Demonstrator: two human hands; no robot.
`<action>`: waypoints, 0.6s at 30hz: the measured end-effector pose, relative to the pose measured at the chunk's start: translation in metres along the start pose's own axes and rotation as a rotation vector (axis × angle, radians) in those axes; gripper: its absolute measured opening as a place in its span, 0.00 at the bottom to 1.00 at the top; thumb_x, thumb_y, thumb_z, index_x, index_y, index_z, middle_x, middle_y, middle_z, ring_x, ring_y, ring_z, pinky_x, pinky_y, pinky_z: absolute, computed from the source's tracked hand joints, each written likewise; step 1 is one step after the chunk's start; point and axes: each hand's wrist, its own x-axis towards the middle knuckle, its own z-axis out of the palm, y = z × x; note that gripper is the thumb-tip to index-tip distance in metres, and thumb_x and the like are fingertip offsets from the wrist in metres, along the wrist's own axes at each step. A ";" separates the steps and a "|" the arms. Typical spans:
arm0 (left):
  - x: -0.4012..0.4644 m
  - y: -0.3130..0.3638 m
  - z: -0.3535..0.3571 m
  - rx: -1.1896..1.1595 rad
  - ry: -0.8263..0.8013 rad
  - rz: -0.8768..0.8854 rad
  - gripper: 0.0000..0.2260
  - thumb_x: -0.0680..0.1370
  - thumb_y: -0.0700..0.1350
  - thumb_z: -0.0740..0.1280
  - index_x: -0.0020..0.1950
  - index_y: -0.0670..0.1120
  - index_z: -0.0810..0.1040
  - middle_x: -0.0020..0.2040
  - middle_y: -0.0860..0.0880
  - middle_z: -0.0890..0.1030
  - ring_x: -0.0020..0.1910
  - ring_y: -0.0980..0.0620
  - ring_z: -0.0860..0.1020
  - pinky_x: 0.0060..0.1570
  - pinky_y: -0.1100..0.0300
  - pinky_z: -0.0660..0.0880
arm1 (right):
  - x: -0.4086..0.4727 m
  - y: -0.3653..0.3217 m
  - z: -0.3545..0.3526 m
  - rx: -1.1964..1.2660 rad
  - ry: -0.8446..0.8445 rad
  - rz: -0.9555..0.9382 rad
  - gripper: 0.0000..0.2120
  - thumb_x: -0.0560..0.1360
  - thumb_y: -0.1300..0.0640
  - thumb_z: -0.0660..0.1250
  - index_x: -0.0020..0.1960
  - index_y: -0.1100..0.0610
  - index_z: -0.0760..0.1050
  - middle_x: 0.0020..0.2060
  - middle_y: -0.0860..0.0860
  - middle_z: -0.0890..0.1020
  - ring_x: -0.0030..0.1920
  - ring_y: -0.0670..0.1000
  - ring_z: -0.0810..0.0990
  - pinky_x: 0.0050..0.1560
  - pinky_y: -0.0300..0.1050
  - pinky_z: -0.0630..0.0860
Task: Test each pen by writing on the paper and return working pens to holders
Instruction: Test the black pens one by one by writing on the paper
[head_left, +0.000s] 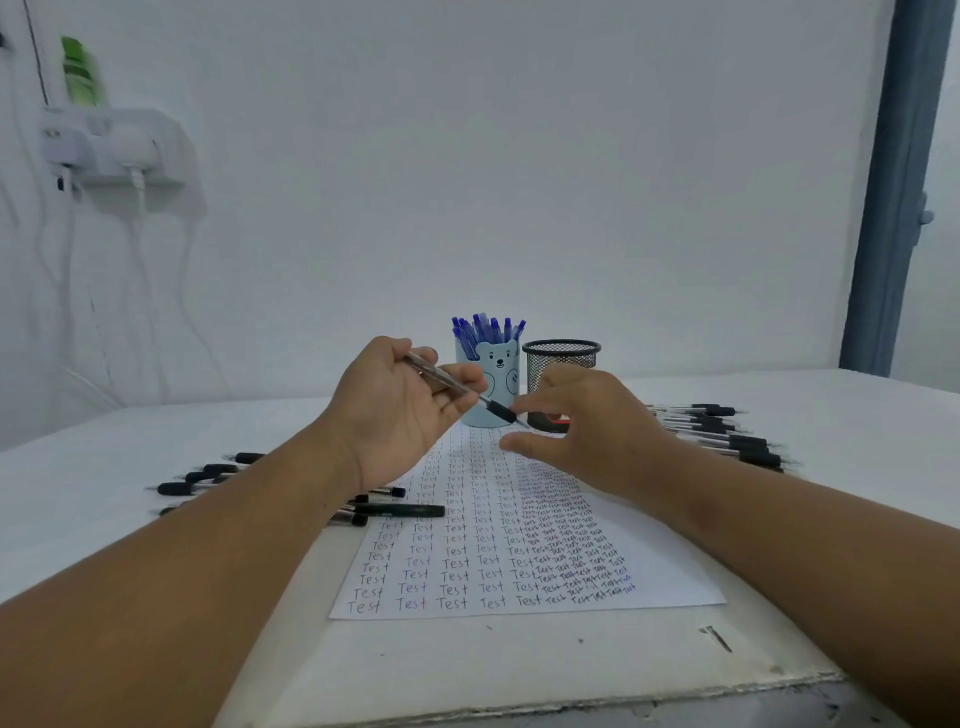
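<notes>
Head view, left hand (395, 400): we see it raised over the far end of the paper, palm turned to us, its grip curled round a clear-barrelled pen
Pen (457, 387): it slants down to the right from the left fingers, its black end and tip sticking out toward the right hand
Right hand (587, 431): it hovers just beside the pen tip, grip narrow, thumb and forefinger apart and holding nothing; whether a fingertip touches the tip we cannot tell
Paper (670, 577): a white sheet flat on the table in front of us, filled with columns of the word "Test", larger on the left, small and crowded on the right
Blue cup (501, 374): a bear-faced holder past the paper's far edge, packed with blue pens (488, 330) standing upright
Mesh cup (561, 364): black, just right of the blue cup, partly behind the right hand; we cannot see its contents
Left pile (218, 475): black-ended pens lying loose on the table, left of the paper, partly under the left forearm
Right pile (727, 431): more such pens lying side by side, right of the paper
Table (519, 665): white, its near edge chipped
Wall: a white socket shelf (119, 150) with cables at upper left
</notes>
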 end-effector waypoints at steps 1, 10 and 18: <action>0.000 -0.002 0.001 0.000 -0.023 -0.010 0.14 0.84 0.48 0.51 0.42 0.45 0.68 0.46 0.37 0.83 0.52 0.40 0.83 0.54 0.53 0.80 | 0.000 0.002 0.001 -0.013 0.018 -0.016 0.14 0.73 0.45 0.75 0.55 0.50 0.85 0.36 0.37 0.72 0.36 0.40 0.73 0.37 0.48 0.75; -0.001 -0.003 -0.001 0.374 -0.043 0.011 0.14 0.86 0.52 0.53 0.56 0.45 0.75 0.60 0.41 0.84 0.64 0.42 0.80 0.66 0.47 0.75 | 0.002 0.010 -0.004 0.024 0.039 0.204 0.06 0.75 0.55 0.71 0.41 0.54 0.83 0.28 0.47 0.79 0.29 0.46 0.72 0.32 0.40 0.70; -0.005 -0.005 -0.026 1.473 -0.055 -0.003 0.06 0.80 0.53 0.69 0.55 0.57 0.82 0.60 0.63 0.80 0.59 0.65 0.75 0.56 0.66 0.68 | -0.004 0.015 -0.008 0.669 -0.045 0.774 0.08 0.78 0.60 0.64 0.43 0.63 0.79 0.33 0.57 0.84 0.27 0.51 0.72 0.26 0.39 0.67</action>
